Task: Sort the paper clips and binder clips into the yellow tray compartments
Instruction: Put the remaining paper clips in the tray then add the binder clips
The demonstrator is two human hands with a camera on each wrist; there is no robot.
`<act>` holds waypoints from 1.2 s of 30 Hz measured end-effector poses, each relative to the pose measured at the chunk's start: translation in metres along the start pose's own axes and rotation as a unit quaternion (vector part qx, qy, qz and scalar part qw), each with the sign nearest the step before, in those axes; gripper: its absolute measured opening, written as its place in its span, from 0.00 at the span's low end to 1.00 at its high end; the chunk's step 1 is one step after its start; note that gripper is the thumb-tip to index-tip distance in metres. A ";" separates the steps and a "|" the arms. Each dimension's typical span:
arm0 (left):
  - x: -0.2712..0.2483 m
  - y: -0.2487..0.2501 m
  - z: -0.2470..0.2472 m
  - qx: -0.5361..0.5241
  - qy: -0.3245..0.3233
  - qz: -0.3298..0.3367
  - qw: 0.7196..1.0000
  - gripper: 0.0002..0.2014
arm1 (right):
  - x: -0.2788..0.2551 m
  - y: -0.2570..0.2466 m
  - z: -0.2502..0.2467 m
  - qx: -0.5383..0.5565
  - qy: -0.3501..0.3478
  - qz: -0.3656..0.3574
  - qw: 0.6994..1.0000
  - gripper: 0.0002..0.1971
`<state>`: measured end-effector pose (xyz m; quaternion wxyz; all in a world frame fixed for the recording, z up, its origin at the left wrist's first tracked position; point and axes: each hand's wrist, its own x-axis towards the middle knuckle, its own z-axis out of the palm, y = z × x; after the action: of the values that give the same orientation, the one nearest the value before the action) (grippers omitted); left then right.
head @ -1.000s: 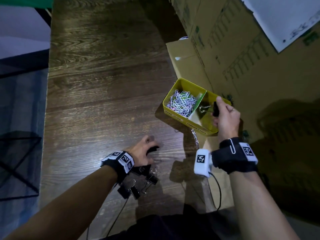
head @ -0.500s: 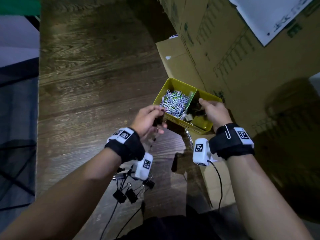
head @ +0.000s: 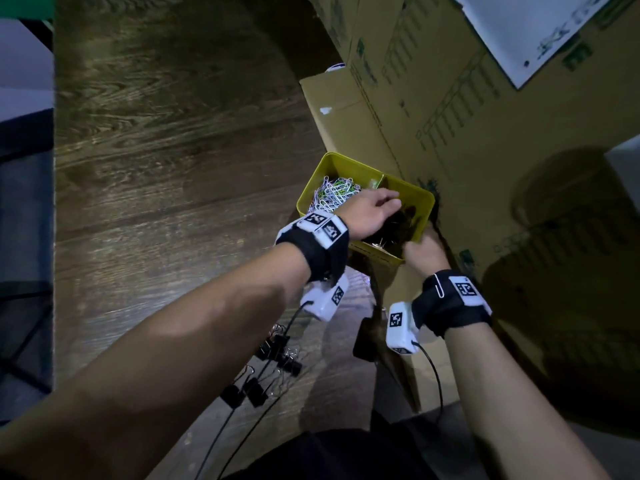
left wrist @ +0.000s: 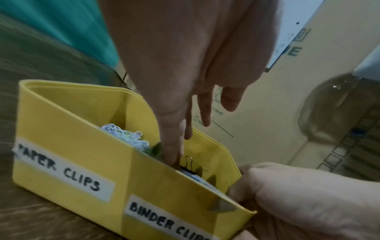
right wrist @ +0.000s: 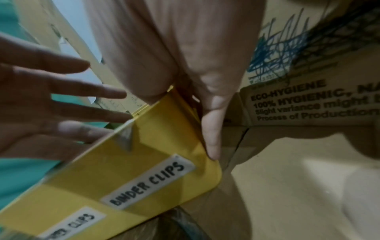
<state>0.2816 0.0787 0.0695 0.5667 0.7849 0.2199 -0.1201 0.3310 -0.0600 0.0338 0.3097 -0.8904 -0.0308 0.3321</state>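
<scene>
The yellow tray (head: pixel 332 164) stands against the cardboard boxes, labelled PAPER CLIPS and BINDER CLIPS on its front wall (left wrist: pixel 82 138). Coloured paper clips (head: pixel 334 194) fill its left compartment. My left hand (head: pixel 384 206) hangs over the right compartment with fingers spread straight (right wrist: pixel 41 97). A black binder clip (left wrist: pixel 188 164) lies just under its lowest fingertip, inside that compartment. My right hand (head: pixel 420 249) grips the tray's near right corner, thumb along the end wall (right wrist: pixel 211 138). Several black binder clips (head: pixel 273 358) lie loose on the table near me.
Tall cardboard boxes (head: pixel 450 133) wall off the right side, right behind the tray. The dark wooden table (head: pixel 173 168) stretches left to its edge near the frame's left side. Wrist-camera cables (head: pixel 221 431) trail over the loose clips.
My left hand rose from the loose clips on the table with a binder clip and moved over the binder clip compartment, fingers now spread. My right hand shifted from inside the tray to its corner.
</scene>
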 end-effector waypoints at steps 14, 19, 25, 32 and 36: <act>-0.181 -0.156 -0.098 0.070 -0.041 -0.146 0.986 0.10 | -0.040 -0.065 0.092 -0.085 -0.119 -0.068 0.987 0.34; -0.220 -0.198 -0.103 0.147 0.019 -0.131 0.980 0.13 | -0.066 -0.080 0.134 -0.095 -0.168 -0.076 0.978 0.36; -0.245 -0.229 -0.083 0.219 0.010 -0.130 0.967 0.32 | -0.096 -0.076 0.163 -0.001 -0.311 -0.120 0.943 0.41; -0.252 -0.239 -0.048 0.241 0.084 -0.123 0.959 0.27 | -0.127 -0.020 0.175 -0.377 -0.293 -0.274 0.835 0.37; -0.249 -0.248 -0.039 0.217 0.119 -0.118 0.962 0.22 | -0.138 -0.005 0.192 -0.406 -0.240 -0.307 0.827 0.32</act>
<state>-0.0579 0.1279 -0.0165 0.3340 0.8661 0.3455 -0.1374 0.1072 0.0100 0.0025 -0.0106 -0.7725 -0.5079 0.3811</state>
